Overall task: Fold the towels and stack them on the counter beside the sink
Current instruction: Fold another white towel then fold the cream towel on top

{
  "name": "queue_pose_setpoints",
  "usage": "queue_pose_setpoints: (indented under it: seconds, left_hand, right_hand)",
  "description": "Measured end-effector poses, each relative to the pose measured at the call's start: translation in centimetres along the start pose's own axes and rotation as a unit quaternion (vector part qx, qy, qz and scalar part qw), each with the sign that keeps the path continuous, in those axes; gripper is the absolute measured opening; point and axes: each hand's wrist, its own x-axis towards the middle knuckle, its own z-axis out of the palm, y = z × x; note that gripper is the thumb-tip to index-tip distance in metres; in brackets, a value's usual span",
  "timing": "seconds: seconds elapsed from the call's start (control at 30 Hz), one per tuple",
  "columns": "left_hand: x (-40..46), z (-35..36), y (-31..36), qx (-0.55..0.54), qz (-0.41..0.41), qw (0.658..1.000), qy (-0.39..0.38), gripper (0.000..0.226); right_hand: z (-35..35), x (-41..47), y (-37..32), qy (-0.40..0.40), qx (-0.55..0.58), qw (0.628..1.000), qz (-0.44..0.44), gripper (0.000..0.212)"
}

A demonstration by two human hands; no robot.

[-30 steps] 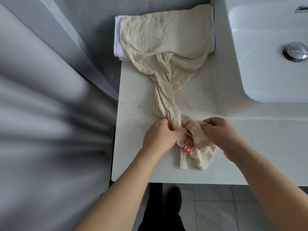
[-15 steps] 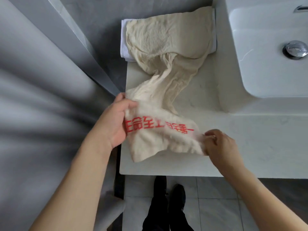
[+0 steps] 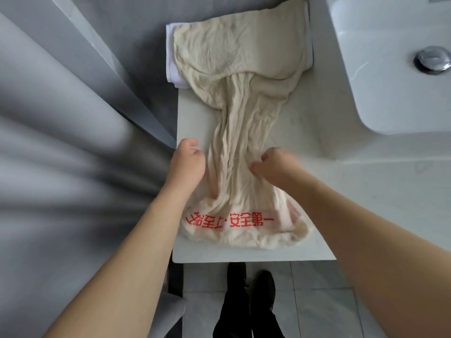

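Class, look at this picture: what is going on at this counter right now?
A person stands at a white counter beside a sink, working on a crumpled beige towel with red lettering. The left hand and the right hand each grip the towel's bunched middle from either side. Its far end lies on a folded white towel. The beige towel is not yet folded.

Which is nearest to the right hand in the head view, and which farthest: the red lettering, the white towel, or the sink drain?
From the right hand:
1. Red lettering, just below it on the beige towel's near end.
2. White towel, far left, under the beige towel.
3. Sink drain, far right, in the basin.
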Motion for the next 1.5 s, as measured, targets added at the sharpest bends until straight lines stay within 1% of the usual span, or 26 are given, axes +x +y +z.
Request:
queue_pose_setpoints:
  seconds: [0.07, 0.13, 0.2, 0.27, 0.3, 0.4, 0.47, 0.53, 0.6, 0.67, 0.7, 0.73, 0.77, 0.8, 0.87, 0.93, 1.0, 1.07, 1.13, 1.2, 1.23, 1.27, 1.3, 1.33, 1.4, 1.5]
  left_hand:
    - [2.5, 1.1, 0.9, -0.060, -0.054, 0.997, -0.012, 0.013]
    - [3.4, 1.9, 2.5, -0.081, -0.072, 0.993, -0.039, 0.013]
    - [3.3, 2.4, 3.6, -0.102, -0.064, 0.991, -0.064, 0.014]
    - [3.3, 2.7, 3.7, -0.111, -0.062, 0.990, -0.064, 0.009]
    - [3.4, 2.8, 3.4, -0.104, -0.059, 0.991, -0.058, 0.011]
    - [3.2, 3.4, 2.9, -0.052, -0.034, 0.995, -0.078, 0.017]
    - [2.6, 3.8, 3.2, -0.025, -0.013, 0.997, -0.077, 0.022]
    - [2.0, 3.7, 3.4, -0.028, 0.012, 0.999, -0.029, 0.020]
    - [1.4, 2.9, 3.4, -0.133, -0.002, 0.990, 0.039, 0.016]
    - [1.6, 1.4, 2.6, -0.250, -0.037, 0.959, 0.130, 0.008]
    - [1.7, 0.6, 2.0, -0.269, -0.053, 0.948, 0.165, 0.006]
    - [2.1, 0.0, 1.1, -0.254, -0.068, 0.948, 0.179, 0.010]
    - [2.3, -0.5, 0.4, -0.211, -0.083, 0.958, 0.174, 0.016]
    - [2.5, -0.7, -0.3, -0.141, -0.092, 0.974, 0.153, 0.024]
    - [2.6, -0.6, -0.9, 0.012, -0.084, 0.993, 0.084, 0.044]
    - [2.8, -0.4, -0.2, 0.108, -0.050, 0.990, 0.071, 0.055]
    - [4.5, -0.2, 1.3, 0.120, -0.017, 0.989, 0.088, 0.057]
    - [7.0, -0.3, 3.4, 0.084, -0.021, 0.993, 0.075, 0.059]
    - [10.1, -0.4, 4.3, 0.042, -0.044, 0.995, 0.076, 0.061]
    - [13.2, 0.2, 4.3, 0.010, -0.047, 0.995, 0.087, 0.058]
    - [13.3, 0.2, 4.9, -0.005, -0.046, 0.995, 0.089, 0.053]
    - [13.2, 0.3, 5.7, -0.039, -0.042, 0.994, 0.094, 0.043]
    - [13.4, 0.3, 6.2, -0.075, -0.042, 0.992, 0.097, 0.030]
    - [13.9, 0.4, 6.4, -0.106, -0.039, 0.988, 0.109, 0.021]
    - [14.9, 0.4, 6.7, -0.151, -0.034, 0.979, 0.131, 0.023]
    - [16.3, 0.5, 6.9, -0.211, -0.063, 0.970, 0.104, 0.038]
  right_hand:
    - [-0.1, 0.6, -0.6, -0.004, 0.055, 0.998, 0.006, 0.028]
    - [-0.5, 0.7, -0.3, -0.010, 0.216, 0.976, 0.010, 0.018]
    - [-0.9, 0.2, 0.4, -0.011, 0.384, 0.923, 0.023, 0.019]
    - [-1.4, -0.5, 1.1, 0.000, 0.487, 0.872, 0.042, 0.023]
    - [-1.7, -0.8, 1.4, -0.008, 0.529, 0.846, 0.066, 0.022]
    - [-2.6, -1.2, 2.5, -0.093, 0.625, 0.753, 0.181, 0.028]
    - [-3.1, -1.2, 3.1, -0.118, 0.643, 0.724, 0.222, 0.033]
    - [-3.5, -1.2, 3.4, -0.123, 0.625, 0.735, 0.230, 0.031]
    - [-3.7, -0.8, 4.0, -0.111, 0.578, 0.774, 0.235, 0.022]
    - [-3.9, -0.3, 5.0, -0.016, 0.471, 0.851, 0.229, 0.015]
    - [-4.0, -0.3, 5.5, 0.054, 0.376, 0.901, 0.210, 0.017]
    - [-3.9, -0.5, 6.0, 0.115, 0.262, 0.940, 0.186, 0.021]
    - [-3.8, -0.7, 6.1, 0.135, 0.145, 0.967, 0.160, 0.023]
    - [-3.8, -0.8, 5.8, 0.111, 0.051, 0.983, 0.137, 0.022]
    - [-3.9, -0.5, 4.4, 0.015, -0.095, 0.991, 0.098, 0.026]
    - [-4.5, 1.3, 2.5, 0.002, -0.160, 0.985, 0.069, 0.036]
    - [-6.0, 3.8, 0.0, 0.040, -0.150, 0.987, 0.038, 0.031]
    - [-7.4, 6.5, -1.7, 0.065, -0.098, 0.992, 0.043, 0.031]
    - [-7.7, 9.1, -2.7, 0.041, -0.121, 0.990, 0.055, 0.032]
    - [-7.7, 11.8, -2.1, 0.049, -0.135, 0.988, 0.048, 0.025]
    - [-7.8, 13.0, -1.9, 0.075, -0.066, 0.993, 0.057, 0.020]
    - [-8.0, 13.8, -2.0, 0.107, 0.043, 0.992, 0.055, 0.014]
    - [-8.3, 13.7, -2.2, 0.130, 0.156, 0.977, 0.060, 0.008]
    - [-8.2, 13.4, -2.4, 0.159, 0.230, 0.958, 0.061, 0.008]
    - [-8.1, 13.6, -2.2, 0.191, 0.379, 0.903, 0.071, 0.016]
    - [-8.3, 13.8, -2.4, 0.218, 0.452, 0.862, 0.072, 0.010]
